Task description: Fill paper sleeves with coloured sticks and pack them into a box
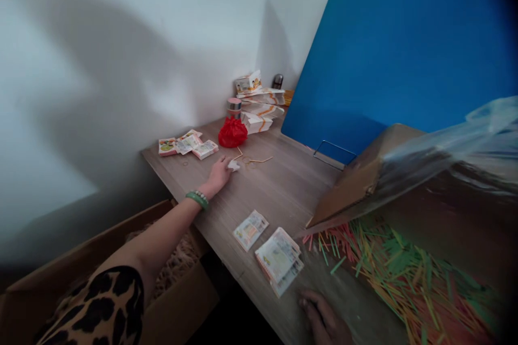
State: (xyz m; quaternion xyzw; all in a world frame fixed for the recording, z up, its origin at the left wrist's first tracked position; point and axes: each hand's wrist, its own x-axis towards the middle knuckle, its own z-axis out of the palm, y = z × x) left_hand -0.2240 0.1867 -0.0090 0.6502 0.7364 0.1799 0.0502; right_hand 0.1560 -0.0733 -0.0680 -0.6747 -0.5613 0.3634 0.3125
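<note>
My left hand [219, 173] reaches across the table, its fingers closed at a small crumpled white scrap [233, 165]. Just past it lie two thin bent straws [262, 160] and a tied red plastic bag [232, 133]. Low in the view, my right hand [325, 319] rests by the table's front edge, fingers loosely curled and apart, with nothing seen in them. Nearest to it is a stack of small printed packets [279, 258]. A thinner stack of packets [251, 229] lies beside that one. More printed packets [188, 144] sit at the table's left corner.
On the right, an open cardboard box [356, 172] with clear plastic stands over loose coloured strips [404, 264]. Behind are folded white cartons [261, 110], a tape roll [233, 107] and a blue panel [388, 53]. Another cardboard box [186, 302] sits below the table's left edge.
</note>
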